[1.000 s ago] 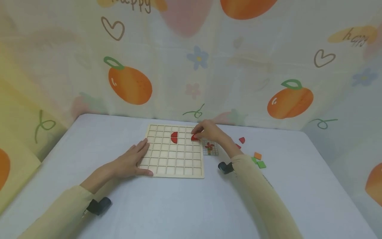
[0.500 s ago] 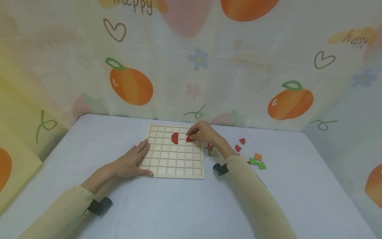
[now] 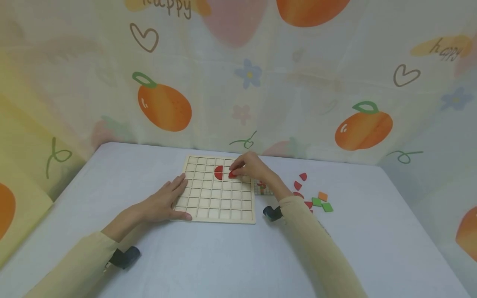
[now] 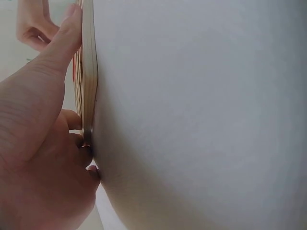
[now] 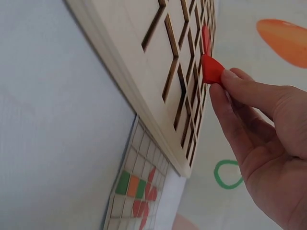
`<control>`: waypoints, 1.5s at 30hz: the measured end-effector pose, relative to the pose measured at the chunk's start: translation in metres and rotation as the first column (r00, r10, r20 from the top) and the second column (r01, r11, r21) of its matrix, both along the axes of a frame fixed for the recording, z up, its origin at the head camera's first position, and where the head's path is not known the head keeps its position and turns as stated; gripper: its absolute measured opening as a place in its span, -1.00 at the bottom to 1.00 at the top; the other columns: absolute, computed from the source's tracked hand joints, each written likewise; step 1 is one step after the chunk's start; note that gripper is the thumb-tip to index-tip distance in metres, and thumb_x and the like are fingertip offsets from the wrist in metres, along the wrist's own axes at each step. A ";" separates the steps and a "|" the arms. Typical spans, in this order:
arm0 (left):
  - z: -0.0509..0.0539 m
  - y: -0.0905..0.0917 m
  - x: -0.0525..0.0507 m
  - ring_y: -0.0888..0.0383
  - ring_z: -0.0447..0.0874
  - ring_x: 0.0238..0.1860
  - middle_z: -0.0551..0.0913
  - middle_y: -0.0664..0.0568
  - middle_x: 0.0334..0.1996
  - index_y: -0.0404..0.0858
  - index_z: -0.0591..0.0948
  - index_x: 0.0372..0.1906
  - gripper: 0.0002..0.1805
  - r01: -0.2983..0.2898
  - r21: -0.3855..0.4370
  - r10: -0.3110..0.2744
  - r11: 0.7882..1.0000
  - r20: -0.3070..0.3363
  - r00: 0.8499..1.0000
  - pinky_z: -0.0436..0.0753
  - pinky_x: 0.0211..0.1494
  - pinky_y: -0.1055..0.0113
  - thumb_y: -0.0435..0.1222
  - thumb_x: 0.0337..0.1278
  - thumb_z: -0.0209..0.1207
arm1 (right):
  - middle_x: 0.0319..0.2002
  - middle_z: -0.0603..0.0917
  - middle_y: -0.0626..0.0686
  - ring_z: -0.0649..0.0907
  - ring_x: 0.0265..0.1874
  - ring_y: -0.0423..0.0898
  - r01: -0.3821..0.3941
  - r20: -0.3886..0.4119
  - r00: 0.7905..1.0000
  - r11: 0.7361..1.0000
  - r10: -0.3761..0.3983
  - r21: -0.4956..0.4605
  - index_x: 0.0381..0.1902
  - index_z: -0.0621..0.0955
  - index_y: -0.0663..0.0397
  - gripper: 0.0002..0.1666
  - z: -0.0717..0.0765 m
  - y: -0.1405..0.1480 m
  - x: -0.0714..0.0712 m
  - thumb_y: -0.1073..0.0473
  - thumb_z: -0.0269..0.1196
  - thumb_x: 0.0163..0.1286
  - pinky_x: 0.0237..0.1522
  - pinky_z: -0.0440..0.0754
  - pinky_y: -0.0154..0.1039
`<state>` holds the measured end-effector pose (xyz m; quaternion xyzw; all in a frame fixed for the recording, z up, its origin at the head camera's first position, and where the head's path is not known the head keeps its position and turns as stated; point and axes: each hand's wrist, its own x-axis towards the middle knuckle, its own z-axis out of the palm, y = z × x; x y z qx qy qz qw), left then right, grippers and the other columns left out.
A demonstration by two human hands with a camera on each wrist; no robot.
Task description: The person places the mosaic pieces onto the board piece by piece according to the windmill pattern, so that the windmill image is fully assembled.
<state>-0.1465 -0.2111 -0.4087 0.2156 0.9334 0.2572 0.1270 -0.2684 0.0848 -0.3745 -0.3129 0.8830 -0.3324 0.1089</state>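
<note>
Wedge [image 5: 211, 71] pinched in my right hand [image 5: 268, 122], over the board [image 3: 223, 222] that my straight-fingered left hand [image 3: 161, 203] touches; I'd square its straight sides to the grid lines [image 5: 171, 37] before letting go.

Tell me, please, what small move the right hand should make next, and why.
Probably lower the pinched red piece into a nearby cell of the gridded board: the right hand holds it over the board, close to the red pieces already set there, while the left hand rests at the board's edge, seemingly steadying it.
</note>
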 end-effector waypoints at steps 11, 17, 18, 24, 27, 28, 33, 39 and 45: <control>0.000 -0.001 0.000 -0.24 -0.24 0.53 -0.21 -0.29 0.55 -0.49 -0.05 0.50 0.32 0.001 0.002 -0.001 1.000 -0.003 1.000 -0.17 0.53 -0.16 0.26 -0.11 0.35 | -0.21 0.77 0.01 0.69 -0.18 -0.14 0.034 0.045 0.998 0.999 -0.035 0.039 -0.20 0.78 0.13 -0.86 -0.011 -0.013 0.000 0.30 0.36 0.28 -0.07 0.64 -0.31; 0.001 -0.001 0.000 -0.25 -0.24 0.53 -0.22 -0.29 0.55 -0.49 -0.05 0.50 0.32 0.006 0.008 -0.006 1.000 0.000 1.000 -0.17 0.53 -0.16 0.25 -0.10 0.35 | -0.21 0.77 0.03 0.69 -0.18 -0.13 0.026 0.021 0.999 0.997 -0.027 0.066 -0.21 0.77 0.15 -0.86 -0.011 -0.016 0.001 0.30 0.36 0.27 -0.08 0.64 -0.30; 0.001 -0.001 0.000 -0.25 -0.25 0.53 -0.22 -0.29 0.55 -0.49 -0.05 0.50 0.32 0.006 0.008 -0.006 1.000 0.001 1.000 -0.17 0.53 -0.16 0.25 -0.10 0.35 | -0.20 0.77 0.03 0.69 -0.17 -0.12 0.026 0.019 0.999 0.997 -0.027 0.071 -0.21 0.77 0.15 -0.86 -0.011 -0.016 0.001 0.30 0.36 0.27 -0.08 0.63 -0.30; 0.001 -0.001 0.000 -0.26 -0.25 0.53 -0.21 -0.28 0.55 -0.48 -0.05 0.51 0.32 -0.004 0.009 0.004 1.000 0.005 1.000 -0.17 0.53 -0.17 0.25 -0.11 0.35 | -0.16 0.75 0.06 0.66 -0.12 -0.08 0.016 0.008 1.000 0.994 -0.017 0.104 -0.17 0.76 0.18 -0.84 -0.011 -0.016 0.002 0.32 0.33 0.30 -0.08 0.63 -0.29; 0.000 0.000 0.000 -0.26 -0.25 0.53 -0.21 -0.28 0.55 -0.48 -0.04 0.51 0.32 -0.004 0.007 0.004 1.000 0.002 1.000 -0.17 0.52 -0.17 0.25 -0.11 0.35 | -0.15 0.74 0.07 0.66 -0.10 -0.06 0.019 0.005 1.000 0.993 -0.020 0.117 -0.16 0.76 0.18 -0.84 -0.011 -0.017 0.003 0.33 0.32 0.31 -0.07 0.64 -0.29; 0.000 0.000 -0.001 -0.26 -0.25 0.53 -0.21 -0.28 0.55 -0.48 -0.04 0.51 0.32 -0.005 0.006 0.005 1.000 0.002 1.000 -0.17 0.52 -0.17 0.25 -0.11 0.35 | -0.14 0.74 0.07 0.66 -0.09 -0.06 0.019 0.006 1.000 0.993 -0.020 0.120 -0.16 0.76 0.18 -0.84 -0.011 -0.017 0.003 0.34 0.31 0.32 -0.07 0.64 -0.29; 0.000 -0.001 0.000 -0.27 -0.24 0.53 -0.20 -0.30 0.55 -0.49 -0.03 0.50 0.31 -0.005 0.010 0.005 1.000 0.000 1.000 -0.17 0.52 -0.18 0.24 -0.11 0.36 | -0.12 0.75 0.07 0.65 -0.04 -0.05 0.029 0.023 0.999 0.992 -0.032 0.119 -0.14 0.75 0.17 -0.82 -0.012 -0.017 0.004 0.35 0.30 0.32 -0.02 0.63 -0.28; -0.002 -0.001 0.000 -0.26 -0.25 0.53 -0.21 -0.30 0.55 -0.49 -0.04 0.50 0.32 0.000 0.015 0.000 1.000 -0.002 1.000 -0.17 0.52 -0.18 0.25 -0.11 0.35 | -0.11 0.73 0.06 0.63 -0.07 -0.06 0.020 0.017 1.000 0.991 -0.023 0.135 -0.12 0.75 0.17 -0.81 -0.007 -0.014 0.008 0.34 0.30 0.32 -0.03 0.63 -0.27; -0.002 -0.002 -0.001 -0.26 -0.25 0.53 -0.21 -0.28 0.55 -0.48 -0.05 0.51 0.32 0.000 0.012 0.000 1.000 -0.007 1.000 -0.16 0.52 -0.18 0.26 -0.11 0.34 | -0.12 0.73 0.03 0.64 -0.11 -0.09 0.052 -0.006 0.999 0.990 -0.052 0.130 -0.11 0.74 0.15 -0.81 0.002 -0.001 0.009 0.29 0.29 0.35 -0.04 0.63 -0.23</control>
